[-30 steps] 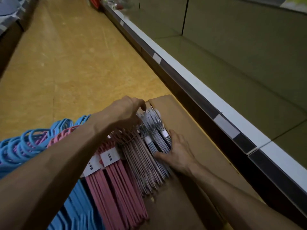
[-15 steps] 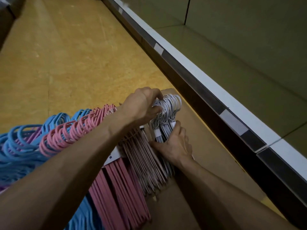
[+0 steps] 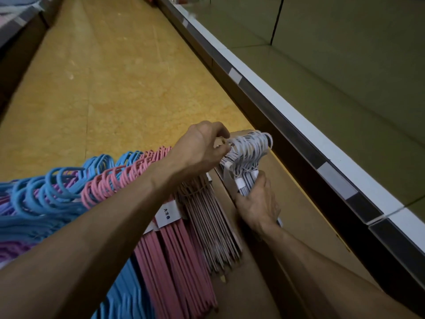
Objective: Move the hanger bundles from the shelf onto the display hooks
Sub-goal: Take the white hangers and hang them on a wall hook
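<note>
Two bare hands work a white hanger bundle (image 3: 247,157) above a cardboard box (image 3: 299,217) in a shop aisle. The left hand (image 3: 202,148) curls its fingers round the bundle's hook ends, while the right hand (image 3: 257,203) grips the hanger bodies lower down, its thumb pressed against the paper band. The white bundle is raised off the box, hooks tilted toward the shelf edge (image 3: 271,93) that runs beside the box. Just beside the white bundle, under the left forearm, a pale pink hanger bundle (image 3: 207,217) lies on the box. Beyond it sit pink hanger bundles (image 3: 128,173) with white paper labels (image 3: 167,214), then blue hanger bundles (image 3: 46,187) farthest from the white one. The yellow floor (image 3: 110,77) stretches away past the box.
</note>
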